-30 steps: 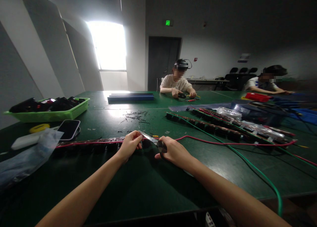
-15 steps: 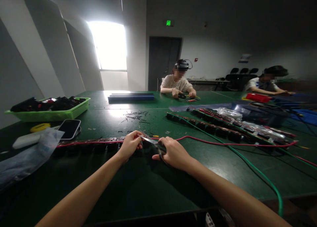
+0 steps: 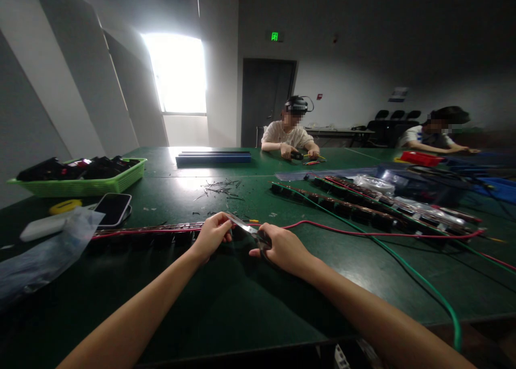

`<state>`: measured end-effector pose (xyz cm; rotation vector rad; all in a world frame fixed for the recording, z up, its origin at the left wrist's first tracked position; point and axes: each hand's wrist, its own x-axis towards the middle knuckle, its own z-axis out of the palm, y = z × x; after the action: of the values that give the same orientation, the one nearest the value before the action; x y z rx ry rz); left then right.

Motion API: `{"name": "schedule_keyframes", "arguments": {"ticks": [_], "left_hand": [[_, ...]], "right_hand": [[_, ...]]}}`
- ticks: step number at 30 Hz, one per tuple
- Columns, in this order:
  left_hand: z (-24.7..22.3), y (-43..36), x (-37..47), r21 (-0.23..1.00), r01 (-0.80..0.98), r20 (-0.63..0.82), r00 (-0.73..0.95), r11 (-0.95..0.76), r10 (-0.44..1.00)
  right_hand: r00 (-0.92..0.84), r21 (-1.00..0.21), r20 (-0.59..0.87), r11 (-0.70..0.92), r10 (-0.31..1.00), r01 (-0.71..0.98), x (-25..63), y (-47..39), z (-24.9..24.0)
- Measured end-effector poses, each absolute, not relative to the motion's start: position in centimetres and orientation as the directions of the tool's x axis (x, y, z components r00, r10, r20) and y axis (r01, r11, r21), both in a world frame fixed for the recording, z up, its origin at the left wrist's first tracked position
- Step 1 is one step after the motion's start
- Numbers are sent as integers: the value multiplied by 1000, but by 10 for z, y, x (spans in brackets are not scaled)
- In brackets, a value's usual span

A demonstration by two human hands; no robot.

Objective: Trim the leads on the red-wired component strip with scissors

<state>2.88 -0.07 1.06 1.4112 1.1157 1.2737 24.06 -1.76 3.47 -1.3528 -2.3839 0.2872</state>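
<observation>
My right hand (image 3: 278,245) is closed around the handles of a pair of scissors (image 3: 244,226). The blades point left, and their tips reach my left hand (image 3: 213,233). My left fingers are pinched together at the near edge of a long black strip (image 3: 153,234) with a red wire (image 3: 157,231) along its top. What the left fingers pinch is too small to make out. Beyond the scissors lies a yellow wire end (image 3: 253,221). From behind my right hand the red wire runs on to the right across the green table (image 3: 193,315).
A green basket (image 3: 92,186) of black parts, a phone (image 3: 114,209) and a plastic bag (image 3: 48,261) lie left. Black tie scraps (image 3: 220,189) are scattered ahead. More wired strips (image 3: 342,208) and a green cable (image 3: 419,272) lie right. Two people sit across the table.
The scissor blades have come closer together, and the right thumb has shifted slightly. My left hand stays nearly in place.
</observation>
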Motion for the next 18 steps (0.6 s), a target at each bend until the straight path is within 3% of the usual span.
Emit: {"name": "schedule_keyframes", "arguments": {"ticks": [18], "left_hand": [[8,1,28,981,72,174,77,-179,982]], "right_hand": [[-466,-368,190,503,864,782,244,-16,35]]}}
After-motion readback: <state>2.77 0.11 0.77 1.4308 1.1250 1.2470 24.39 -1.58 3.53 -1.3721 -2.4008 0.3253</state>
